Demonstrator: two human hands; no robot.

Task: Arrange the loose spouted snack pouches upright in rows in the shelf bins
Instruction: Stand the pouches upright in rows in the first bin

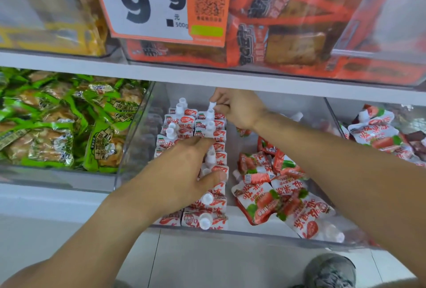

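Risk: my right hand (237, 109) pinches a far white-spouted strawberry pouch (211, 106); left hand (184, 167), fingers straight, steadies the upright rows (202, 195); slackening could topple them.

The clear bin (138, 126) is open at the top, but the shelf edge (230, 80) above overhangs its back, leaving only a low gap there. Two upright rows of pouches (208, 130) fill the bin's left side front to back — both hands sit in or over them. A bare strip of floor (232, 149) runs between the rows and the loose pile of pouches (276, 190), which blocks the front right. Behind the pile the floor looks free, though glare blurs it
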